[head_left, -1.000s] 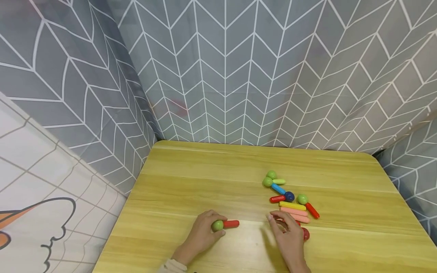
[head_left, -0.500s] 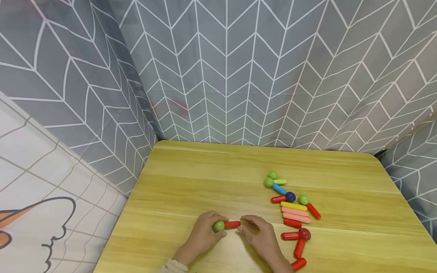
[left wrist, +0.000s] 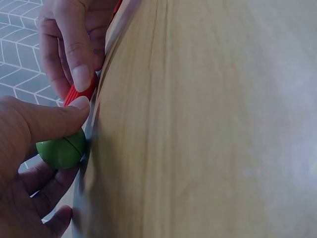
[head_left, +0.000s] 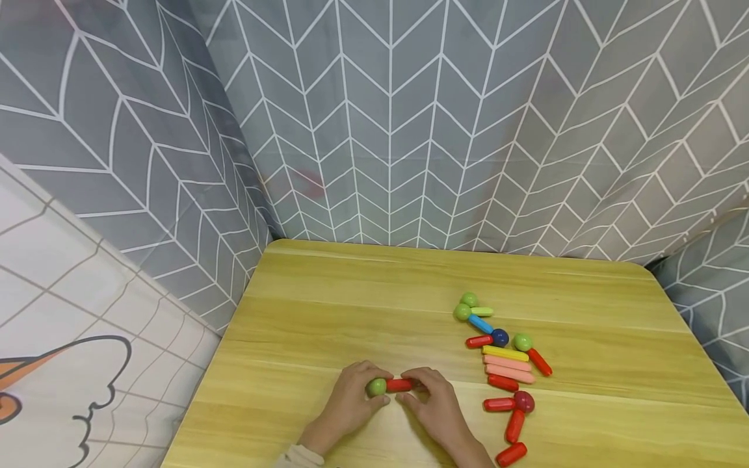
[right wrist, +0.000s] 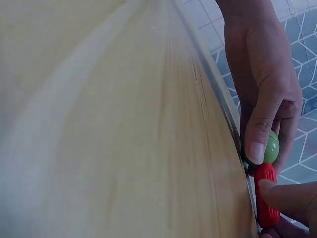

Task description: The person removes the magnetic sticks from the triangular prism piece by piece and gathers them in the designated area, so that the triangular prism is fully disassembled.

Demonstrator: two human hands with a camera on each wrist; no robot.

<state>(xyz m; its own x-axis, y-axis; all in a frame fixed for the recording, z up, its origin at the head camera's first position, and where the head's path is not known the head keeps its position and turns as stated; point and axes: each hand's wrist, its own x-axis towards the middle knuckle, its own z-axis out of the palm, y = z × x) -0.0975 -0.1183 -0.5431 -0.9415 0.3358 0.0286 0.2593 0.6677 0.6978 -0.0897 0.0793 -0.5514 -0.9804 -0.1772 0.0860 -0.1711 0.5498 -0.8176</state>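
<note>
My left hand [head_left: 346, 396] grips a green ball [head_left: 377, 387] between thumb and fingers, low over the table. A red ribbed stick [head_left: 399, 385] extends to the right from that ball, end against it. Its other end is pinched by my right hand [head_left: 432, 402]. In the left wrist view the green ball [left wrist: 63, 149] shows a dark groove, and the red stick [left wrist: 79, 94] is mostly behind both thumbs. The right wrist view shows the red stick [right wrist: 266, 194] below the green ball [right wrist: 271, 148], my right thumb lying on the stick.
Right of my hands, a ball [head_left: 523, 402] joins two red sticks, near loose red [head_left: 502, 382], pink [head_left: 508, 364] and yellow [head_left: 505, 353] sticks. Farther back lie a dark blue ball [head_left: 500, 337], a blue stick [head_left: 481, 324] and green balls [head_left: 523, 342]. A patterned curtain [head_left: 409, 130] hangs behind the wooden table [head_left: 328, 292].
My right hand has moved left from the loose sticks to the red stick and now pinches its right end. My left hand has stayed on the green ball.
</note>
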